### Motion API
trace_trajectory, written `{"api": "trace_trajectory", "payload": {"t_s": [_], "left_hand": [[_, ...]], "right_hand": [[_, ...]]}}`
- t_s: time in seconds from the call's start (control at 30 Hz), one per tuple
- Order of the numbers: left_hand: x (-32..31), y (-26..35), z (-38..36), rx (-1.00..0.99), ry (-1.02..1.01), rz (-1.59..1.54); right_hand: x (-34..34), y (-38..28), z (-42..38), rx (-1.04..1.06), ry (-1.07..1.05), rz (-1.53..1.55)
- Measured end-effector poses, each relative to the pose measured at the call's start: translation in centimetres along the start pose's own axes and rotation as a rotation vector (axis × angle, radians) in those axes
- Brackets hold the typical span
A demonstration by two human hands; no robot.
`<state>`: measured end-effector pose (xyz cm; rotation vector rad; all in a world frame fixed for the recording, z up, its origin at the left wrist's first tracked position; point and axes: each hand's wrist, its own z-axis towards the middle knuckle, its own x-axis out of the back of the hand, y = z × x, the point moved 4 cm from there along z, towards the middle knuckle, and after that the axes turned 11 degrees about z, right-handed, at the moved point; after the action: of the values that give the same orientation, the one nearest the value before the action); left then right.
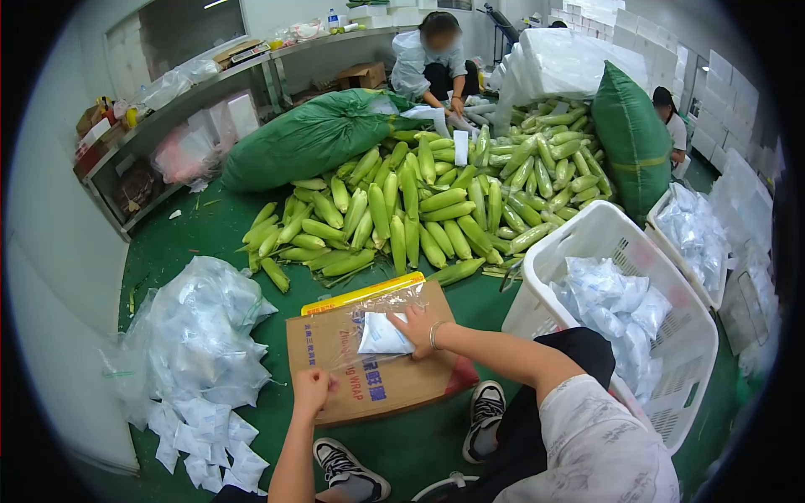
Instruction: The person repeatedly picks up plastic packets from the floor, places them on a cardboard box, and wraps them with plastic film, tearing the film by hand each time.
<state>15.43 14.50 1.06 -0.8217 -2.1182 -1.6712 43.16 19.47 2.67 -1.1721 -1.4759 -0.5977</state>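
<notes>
A white, pillow-shaped packet [384, 334] lies on the cardboard box [327, 402] in front of me. Clear plastic film [345, 345] is spread over the box around and under it. My right hand [416, 330] rests on the packet's right side with fingers spread, and a bracelet circles its wrist. Over the box's left edge my left hand [312, 389] is closed in a fist near the film; what its fingers pinch is hidden. Along the far edge of the box lies a long yellow carton [362, 293].
Beyond the box is a large heap of green corn ears [377, 210], some wrapped. Bagged packets [201, 327] lie left; a white basket [688, 369] of packets stands right. Green sacks [306, 138] flank the heap. A co-worker [429, 63] crouches behind it.
</notes>
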Motion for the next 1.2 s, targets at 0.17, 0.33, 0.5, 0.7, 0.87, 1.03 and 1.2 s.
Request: {"api": "trace_trajectory", "payload": {"t_s": [0.17,0.33,0.5,0.7,0.87,1.03,1.2], "left_hand": [[-1.8,8.5,2.8,-0.491,0.287,-0.096],[-5.5,10.0,4.9,-0.979,-0.138,0.450],[-6.0,11.5,6.5,-0.843,-0.465,0.925],[-6.0,10.7,8.0,-0.952,-0.306,0.862],[-4.8,11.4,6.4,-0.785,-0.426,0.855],[-4.8,11.4,5.2,-0.750,-0.363,0.795],[-4.2,11.4,5.5,-0.724,-0.386,0.774]], "right_hand": [[-1.4,-3.6,0.1,0.232,-0.160,-0.004],[-1.0,-2.0,1.7,0.195,-0.272,0.269],[0.8,0.2,2.0,0.059,-0.642,0.885],[1.4,5.4,-1.7,0.153,-0.122,0.671],[8.4,11.1,-6.6,-0.056,0.541,0.550],[5.4,6.1,-7.2,0.084,0.218,0.514],[-1.7,1.6,-6.6,0.066,0.258,0.141]]}}
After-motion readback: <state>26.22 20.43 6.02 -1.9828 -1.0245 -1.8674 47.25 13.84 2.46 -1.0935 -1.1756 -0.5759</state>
